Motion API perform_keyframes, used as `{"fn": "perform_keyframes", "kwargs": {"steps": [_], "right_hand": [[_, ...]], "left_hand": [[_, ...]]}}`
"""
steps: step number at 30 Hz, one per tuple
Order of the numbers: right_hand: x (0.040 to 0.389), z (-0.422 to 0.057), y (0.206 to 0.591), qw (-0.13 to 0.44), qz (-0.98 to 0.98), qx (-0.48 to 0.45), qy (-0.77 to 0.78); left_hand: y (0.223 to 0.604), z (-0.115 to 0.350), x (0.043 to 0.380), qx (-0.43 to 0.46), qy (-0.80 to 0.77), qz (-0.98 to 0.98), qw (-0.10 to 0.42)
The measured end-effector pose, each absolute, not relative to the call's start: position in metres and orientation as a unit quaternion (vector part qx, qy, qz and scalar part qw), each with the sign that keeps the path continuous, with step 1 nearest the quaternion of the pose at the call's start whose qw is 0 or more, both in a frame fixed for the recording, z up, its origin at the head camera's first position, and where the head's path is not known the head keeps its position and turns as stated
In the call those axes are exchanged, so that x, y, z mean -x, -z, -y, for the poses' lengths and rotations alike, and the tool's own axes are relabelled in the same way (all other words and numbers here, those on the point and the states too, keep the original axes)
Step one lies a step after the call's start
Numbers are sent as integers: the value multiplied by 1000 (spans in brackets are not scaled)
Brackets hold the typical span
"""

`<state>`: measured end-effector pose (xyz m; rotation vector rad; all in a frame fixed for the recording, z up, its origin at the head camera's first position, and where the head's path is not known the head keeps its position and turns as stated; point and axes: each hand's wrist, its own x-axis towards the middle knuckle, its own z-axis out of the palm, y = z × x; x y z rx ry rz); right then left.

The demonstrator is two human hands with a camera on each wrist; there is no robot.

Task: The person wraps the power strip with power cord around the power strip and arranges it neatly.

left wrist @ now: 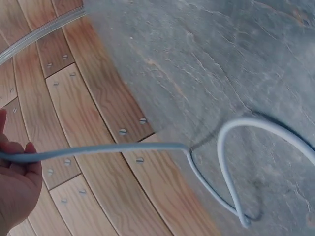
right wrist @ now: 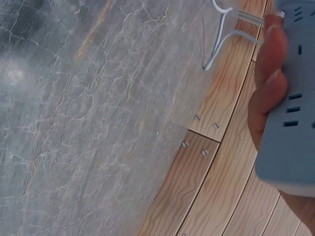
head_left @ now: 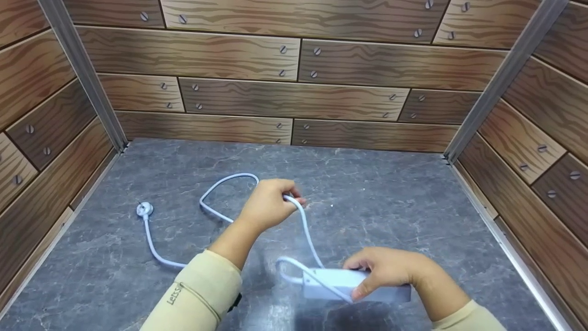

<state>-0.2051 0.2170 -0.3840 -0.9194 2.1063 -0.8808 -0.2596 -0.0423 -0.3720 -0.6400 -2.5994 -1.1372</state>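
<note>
With the tabletop (head_left: 390, 197) beneath it, the power strip (head_left: 340, 277) is gripped by your right hand (head_left: 390, 269), while your left hand (head_left: 271, 202) curls round the cord (head_left: 306, 225) beyond the strip, where a hard pull could kink the loop (head_left: 287, 259) beside it (the plug (head_left: 144, 209) lies well left).

The power strip (head_left: 340, 278) at lower right, the cord (head_left: 306, 225) and the plug (head_left: 144, 209) at left are pale blue. The tabletop (head_left: 390, 197) is grey with marbled veins, the back wall (head_left: 294, 99) brown wood-grain planks, the lower-left sleeve (head_left: 197, 294) cream with dark lettering.
</note>
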Motion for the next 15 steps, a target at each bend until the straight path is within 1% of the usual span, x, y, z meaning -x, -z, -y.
{"fn": "perform_keyframes", "kwargs": {"steps": [2, 9, 15], "right_hand": [[206, -217, 385, 308, -831, 328, 326], [210, -213, 390, 175, -910, 249, 281], [214, -208, 390, 98, -940, 168, 279]], "left_hand": [[369, 43, 257, 203, 407, 883, 117], [360, 45, 247, 192, 411, 882, 125], [363, 46, 233, 216, 427, 867, 143]]}}
